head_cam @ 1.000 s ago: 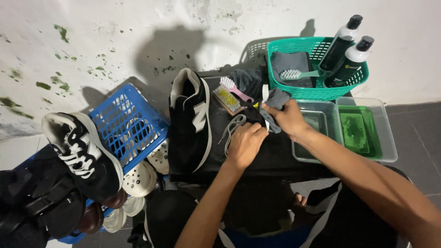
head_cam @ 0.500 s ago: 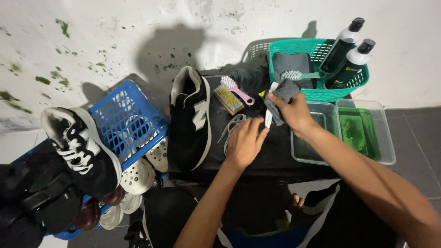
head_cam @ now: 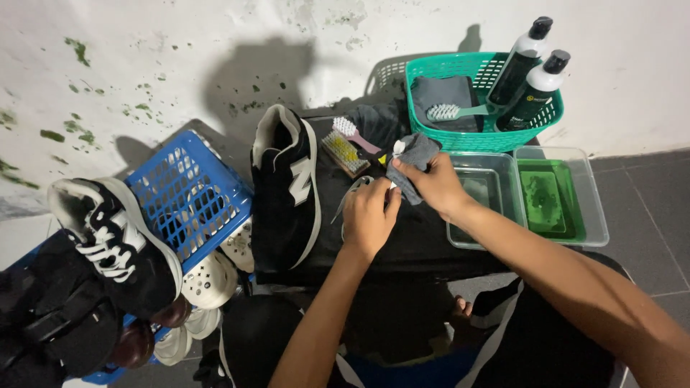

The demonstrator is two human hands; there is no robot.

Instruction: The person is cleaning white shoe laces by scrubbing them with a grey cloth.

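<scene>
Crowded black tabletop point(head_cam: 402, 244), hands mid-surface

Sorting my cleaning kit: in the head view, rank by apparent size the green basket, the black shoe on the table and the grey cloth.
1. Green basket and black shoe: too alike to rank.
2. Grey cloth, smallest, held by right hand.

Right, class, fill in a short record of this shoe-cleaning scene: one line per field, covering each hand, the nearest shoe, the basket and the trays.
left hand: left hand pinching a white shoelace on the black cloth-covered table
right hand: right hand gripping a grey cloth around the lace end
nearest shoe: black low-top sneaker with white trim, left of the hands
basket: green plastic basket holding two dark bottles and a brush
trays: two clear plastic trays, one with green liquid
</scene>
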